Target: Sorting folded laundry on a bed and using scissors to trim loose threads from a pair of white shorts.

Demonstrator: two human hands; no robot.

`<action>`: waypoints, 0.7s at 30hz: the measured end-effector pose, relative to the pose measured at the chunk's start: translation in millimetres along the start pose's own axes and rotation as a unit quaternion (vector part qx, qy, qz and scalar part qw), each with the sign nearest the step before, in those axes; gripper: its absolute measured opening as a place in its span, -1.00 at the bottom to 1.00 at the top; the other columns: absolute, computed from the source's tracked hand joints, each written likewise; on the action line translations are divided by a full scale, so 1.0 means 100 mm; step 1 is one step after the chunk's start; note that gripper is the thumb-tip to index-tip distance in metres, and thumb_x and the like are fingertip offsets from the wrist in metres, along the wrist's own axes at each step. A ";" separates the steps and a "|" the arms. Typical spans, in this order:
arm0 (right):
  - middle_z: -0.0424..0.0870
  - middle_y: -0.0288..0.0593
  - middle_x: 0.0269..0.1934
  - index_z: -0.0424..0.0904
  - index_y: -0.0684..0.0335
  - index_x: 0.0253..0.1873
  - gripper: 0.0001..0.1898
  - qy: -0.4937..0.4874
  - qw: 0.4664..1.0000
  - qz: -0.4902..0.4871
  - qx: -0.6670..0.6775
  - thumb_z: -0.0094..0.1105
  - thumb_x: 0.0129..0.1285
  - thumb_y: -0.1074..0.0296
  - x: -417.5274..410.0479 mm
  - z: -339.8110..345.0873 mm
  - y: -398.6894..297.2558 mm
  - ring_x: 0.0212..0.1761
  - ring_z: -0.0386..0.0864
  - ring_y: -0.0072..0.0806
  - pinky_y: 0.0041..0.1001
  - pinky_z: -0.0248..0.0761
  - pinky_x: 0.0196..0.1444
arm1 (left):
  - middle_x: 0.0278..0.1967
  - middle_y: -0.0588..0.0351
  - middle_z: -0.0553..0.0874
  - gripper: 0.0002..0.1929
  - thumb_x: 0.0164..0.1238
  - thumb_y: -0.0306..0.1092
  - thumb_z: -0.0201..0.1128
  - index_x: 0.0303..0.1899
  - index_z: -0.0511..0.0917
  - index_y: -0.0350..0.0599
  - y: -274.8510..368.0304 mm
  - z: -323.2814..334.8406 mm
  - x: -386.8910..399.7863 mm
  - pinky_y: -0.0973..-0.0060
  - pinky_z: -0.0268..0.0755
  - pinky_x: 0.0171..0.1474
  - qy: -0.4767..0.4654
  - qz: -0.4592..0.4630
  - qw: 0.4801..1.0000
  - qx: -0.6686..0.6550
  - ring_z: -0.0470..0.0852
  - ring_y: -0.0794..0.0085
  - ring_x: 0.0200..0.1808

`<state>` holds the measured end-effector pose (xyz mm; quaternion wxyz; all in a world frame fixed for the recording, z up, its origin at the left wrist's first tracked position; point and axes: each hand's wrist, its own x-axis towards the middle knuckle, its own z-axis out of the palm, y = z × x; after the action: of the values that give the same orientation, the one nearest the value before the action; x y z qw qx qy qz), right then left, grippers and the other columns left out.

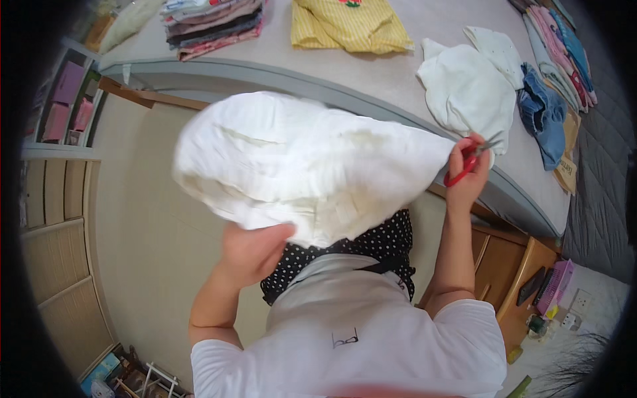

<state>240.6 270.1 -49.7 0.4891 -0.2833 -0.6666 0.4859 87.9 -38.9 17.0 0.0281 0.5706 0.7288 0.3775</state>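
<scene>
A white cloth garment (pixel 308 159), partly blurred, is stretched out between my hands above the floor, with faint yellowish marks on it. My left hand (pixel 256 251) grips its lower left edge, the thumb lying over the fabric. My right hand (pixel 468 169) pinches the garment's right end and also holds small scissors (pixel 468 161) with red handles, their metal tips pointing away to the right. Beyond my right hand, a white garment (pixel 468 89) lies crumpled on the mattress, beside blue denim clothing (pixel 542 117).
The mattress (pixel 348 84) carries a folded clothes stack (pixel 214 30), a yellow striped garment (pixel 348 25) and another folded pile (pixel 562 54) at the right. A wooden bedside cabinet (pixel 512 283) stands near my right elbow. Shelves (pixel 59 149) line the left side.
</scene>
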 end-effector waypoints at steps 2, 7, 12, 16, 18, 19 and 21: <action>0.46 -0.31 -0.26 0.36 0.32 0.07 -0.65 -0.022 0.997 0.034 -0.067 0.13 0.16 0.58 -0.17 -0.17 0.42 -0.28 0.39 -0.68 -0.70 0.29 -0.23 | -0.49 0.05 0.62 -0.82 0.05 -0.49 0.22 -0.25 0.55 -0.13 -0.17 0.44 -0.31 0.32 0.38 -0.45 -0.115 -0.098 0.988 -0.031 0.57 0.16 -0.47; 0.47 -0.34 -0.29 0.38 0.30 0.08 -0.64 -0.049 0.985 0.146 -0.084 0.14 0.16 0.53 -0.56 -0.29 0.69 -0.28 0.40 -0.68 -0.67 0.31 -0.21 | -0.44 0.02 0.65 -0.84 0.13 -0.57 0.11 -0.26 0.58 -0.13 -0.31 0.70 -0.54 0.35 0.44 -0.37 -0.104 -0.170 0.974 -0.113 0.61 0.15 -0.40; 0.48 -0.30 -0.28 0.38 0.28 0.05 -0.63 -0.104 0.982 0.101 -0.124 0.14 0.11 0.59 -0.80 -0.09 0.47 -0.29 0.43 -0.61 -0.61 0.33 -0.21 | -0.55 0.08 0.55 -0.90 0.29 -0.52 0.03 -0.29 0.53 -0.26 -0.64 0.60 -0.48 0.56 0.27 -0.45 0.041 -0.267 0.960 -0.071 0.43 0.47 -0.56; 0.50 -0.16 -0.28 0.38 0.28 0.03 -0.57 -0.290 0.949 0.057 -0.109 0.20 0.00 0.63 -1.09 0.09 0.15 -0.27 0.49 -0.40 -0.51 0.36 -0.19 | -0.61 0.10 0.46 -0.87 0.34 -0.45 0.02 -0.33 0.51 -0.27 -0.85 0.56 -0.48 0.57 0.19 -0.51 0.082 -0.321 0.943 -0.018 0.31 0.51 -0.60; 0.49 -0.12 -0.28 0.38 0.27 0.03 -0.54 -0.333 0.931 0.008 -0.150 0.24 -0.05 0.61 -1.15 0.14 0.15 -0.25 0.49 -0.30 -0.45 0.37 -0.19 | -0.62 0.05 0.49 -0.87 0.33 -0.43 0.04 -0.37 0.50 -0.25 -0.94 0.57 -0.52 0.54 0.21 -0.54 0.085 -0.324 0.942 0.002 0.33 0.43 -0.64; 0.48 -0.08 -0.28 0.38 0.26 0.03 -0.51 -0.374 0.907 -0.043 -0.191 0.27 -0.09 0.59 -1.17 0.18 0.15 -0.24 0.48 -0.20 -0.40 0.38 -0.20 | -0.64 0.05 0.46 -0.85 0.32 -0.41 0.07 -0.41 0.48 -0.25 -1.01 0.58 -0.56 0.54 0.19 -0.55 0.063 -0.326 0.943 0.006 0.31 0.44 -0.65; 0.48 -0.05 -0.26 0.41 0.26 0.01 -0.52 -0.394 0.892 -0.027 -0.221 0.28 -0.10 0.58 -1.20 0.22 0.09 -0.22 0.46 -0.14 -0.36 0.37 -0.16 | -0.66 0.04 0.43 -0.83 0.31 -0.39 0.10 -0.45 0.47 -0.25 -1.08 0.60 -0.61 0.54 0.17 -0.57 0.041 -0.330 0.943 0.013 0.29 0.45 -0.66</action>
<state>262.7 163.1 -104.1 0.1238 -0.1510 -0.9021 0.3848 50.5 -66.8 -112.5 0.1134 0.2828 0.8815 0.3606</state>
